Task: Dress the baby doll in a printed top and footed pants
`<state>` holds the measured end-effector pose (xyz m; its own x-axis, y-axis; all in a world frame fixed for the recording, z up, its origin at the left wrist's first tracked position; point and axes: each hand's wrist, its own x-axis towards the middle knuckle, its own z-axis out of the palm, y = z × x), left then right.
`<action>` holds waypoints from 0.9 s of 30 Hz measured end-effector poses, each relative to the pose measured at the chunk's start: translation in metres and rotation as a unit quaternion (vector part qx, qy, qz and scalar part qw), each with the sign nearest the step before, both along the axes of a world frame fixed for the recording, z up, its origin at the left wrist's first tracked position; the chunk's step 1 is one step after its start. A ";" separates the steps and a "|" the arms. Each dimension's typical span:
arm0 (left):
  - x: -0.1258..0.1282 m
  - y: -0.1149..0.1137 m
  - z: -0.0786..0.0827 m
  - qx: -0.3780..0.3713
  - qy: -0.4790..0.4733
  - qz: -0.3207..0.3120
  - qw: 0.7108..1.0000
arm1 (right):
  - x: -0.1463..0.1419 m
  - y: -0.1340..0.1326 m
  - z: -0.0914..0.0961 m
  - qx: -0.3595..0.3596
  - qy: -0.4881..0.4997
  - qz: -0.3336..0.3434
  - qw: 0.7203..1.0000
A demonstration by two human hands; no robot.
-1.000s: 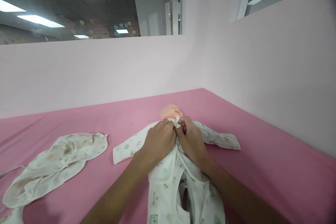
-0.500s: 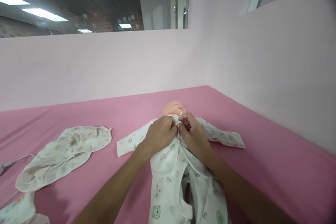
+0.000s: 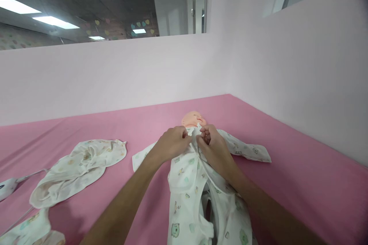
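A baby doll (image 3: 192, 118) lies on its back, dressed in a white printed baby romper (image 3: 184, 176) with its sleeves spread to both sides. My left hand (image 3: 176, 141) pinches the romper's edge just below the doll's chin. Opposite it, my right hand (image 3: 212, 141) has its thumb and fingers closed on the other edge at the neckline. A small gap of white cloth shows between the two hands. Farther down, the front of the romper parts over the legs. The fastening itself is too small to make out.
A crumpled white printed baby garment (image 3: 83, 168) lies to the left on the pink sheet (image 3: 149, 118). Another printed cloth (image 3: 31, 231) is at the lower left. Near them sits a white device with a cord (image 3: 8, 187). White walls (image 3: 115, 76) with windows rise behind and at right.
My left hand has drawn slightly left, away from my right, so more collar cloth shows between them. The view has shifted slightly, showing more of the white device.
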<state>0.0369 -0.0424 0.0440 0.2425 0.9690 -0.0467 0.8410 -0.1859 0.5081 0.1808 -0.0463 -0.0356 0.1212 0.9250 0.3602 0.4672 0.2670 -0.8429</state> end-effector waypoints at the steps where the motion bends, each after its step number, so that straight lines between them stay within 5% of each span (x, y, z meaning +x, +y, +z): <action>1: -0.001 0.000 0.000 0.003 0.011 -0.006 1.000 | -0.002 -0.006 0.001 -0.011 -0.015 0.000 1.000; 7: -0.004 -0.001 -0.001 0.017 0.061 -0.052 0.997 | -0.013 -0.043 0.002 -0.005 -0.197 -0.050 0.979; 14: -0.008 -0.004 -0.006 0.081 0.136 -0.071 0.985 | -0.010 -0.054 0.004 -0.013 -0.240 -0.084 0.967; 19: -0.006 -0.007 -0.007 0.108 0.170 -0.065 0.977 | -0.011 -0.057 0.004 0.037 -0.381 -0.117 0.916; 23: -0.005 -0.011 -0.007 0.132 0.188 -0.105 0.968 | -0.012 -0.053 0.010 0.076 -0.486 -0.086 0.867; 27: -0.009 -0.015 -0.004 0.110 0.128 -0.175 0.970 | -0.005 -0.042 0.017 0.049 -0.477 -0.047 0.876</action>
